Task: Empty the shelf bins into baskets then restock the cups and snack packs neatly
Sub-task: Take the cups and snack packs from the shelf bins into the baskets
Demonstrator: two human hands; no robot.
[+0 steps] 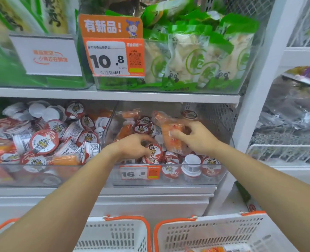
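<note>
A person reaches both arms into the clear bin [168, 177] at centre frame, on the lower shelf. The left hand [132, 146] curls around a red-lidded cup [153, 151]; the right hand [196, 136] pinches an orange snack pack [170, 131] just right of it. Cups and packs lie jumbled in this bin and its neighbour at left. Two white baskets [214, 235] wait along the bottom edge. The emptying step appears under way; next, each item likely needs lifting clear of the bin's front wall and lowering into a basket.
</note>
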